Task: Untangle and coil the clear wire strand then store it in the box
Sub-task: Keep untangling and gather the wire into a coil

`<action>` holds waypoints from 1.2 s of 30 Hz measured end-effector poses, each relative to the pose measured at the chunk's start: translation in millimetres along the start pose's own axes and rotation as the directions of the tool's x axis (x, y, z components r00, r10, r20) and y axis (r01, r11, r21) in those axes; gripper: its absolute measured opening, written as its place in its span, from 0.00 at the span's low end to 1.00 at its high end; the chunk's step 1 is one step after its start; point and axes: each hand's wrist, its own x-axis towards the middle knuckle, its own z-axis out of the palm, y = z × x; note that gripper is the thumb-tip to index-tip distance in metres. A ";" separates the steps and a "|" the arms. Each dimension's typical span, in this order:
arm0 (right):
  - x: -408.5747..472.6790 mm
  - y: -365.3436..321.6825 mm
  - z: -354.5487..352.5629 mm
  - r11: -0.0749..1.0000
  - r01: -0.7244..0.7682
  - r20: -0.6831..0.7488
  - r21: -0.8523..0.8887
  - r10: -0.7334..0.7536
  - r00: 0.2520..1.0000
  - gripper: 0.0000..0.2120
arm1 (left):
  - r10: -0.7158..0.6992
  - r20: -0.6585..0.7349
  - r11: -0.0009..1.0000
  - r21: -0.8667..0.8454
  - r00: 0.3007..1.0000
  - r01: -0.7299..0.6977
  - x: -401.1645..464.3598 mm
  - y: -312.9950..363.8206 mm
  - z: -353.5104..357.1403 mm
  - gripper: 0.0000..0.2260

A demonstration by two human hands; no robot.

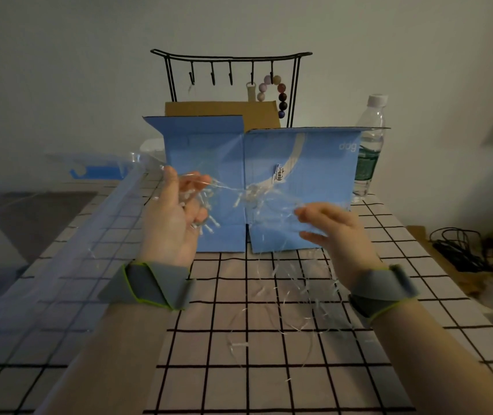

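Both hands raised: left hand (176, 217) palm-up, right hand (333, 232) fingers curled.

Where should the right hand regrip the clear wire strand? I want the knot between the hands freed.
Probably pinch the clear wire strand just right of its knot, coming from the right hand side. The stretch from the left hand looks taut there, while the rest hangs in loose loops toward the checked tablecloth.

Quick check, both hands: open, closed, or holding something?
Left hand: holding a bunch of the clear wire strand.
Right hand: pinching the same strand.
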 end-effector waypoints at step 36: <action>1.0 -6.4 43.4 0.945 -0.052 0.073 0.322 0.030 0.997 0.07 | 0.078 -0.015 0.866 0.496 0.997 -0.061 -20.9 -26.4 1.5 0.16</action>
